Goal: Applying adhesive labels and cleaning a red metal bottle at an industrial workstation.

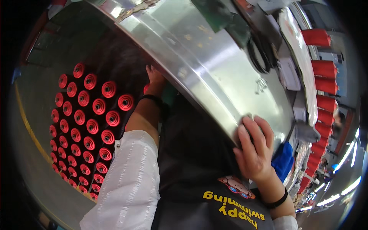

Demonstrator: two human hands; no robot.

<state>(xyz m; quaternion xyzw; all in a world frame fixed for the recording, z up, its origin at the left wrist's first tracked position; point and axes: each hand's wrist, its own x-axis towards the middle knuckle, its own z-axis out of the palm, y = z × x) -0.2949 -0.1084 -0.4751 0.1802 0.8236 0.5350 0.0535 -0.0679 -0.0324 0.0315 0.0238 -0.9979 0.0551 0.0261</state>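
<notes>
My right hand [256, 147] lies on the near corner of a shiny steel worktable [214, 65], its fingers stretched over the top. Nothing shows in its grasp. My left hand [155, 76] reaches down past the table's left edge, its visible fingers raised and apart; part of it is in shadow. Close by its wrist is a small red round piece [146, 88], mostly hidden by the arm. To the left of that arm stands a large group of dark parts with red ringed ends [108, 89] and metal centres, resembling rollers.
Small metal pieces [262, 86] lie on the steel top, with a black loop-shaped item [258, 55] farther back. A blue cloth [283, 161] is beside my right wrist. Red pieces [325, 84] line the far right. A yellow line [28, 122] crosses the floor at left.
</notes>
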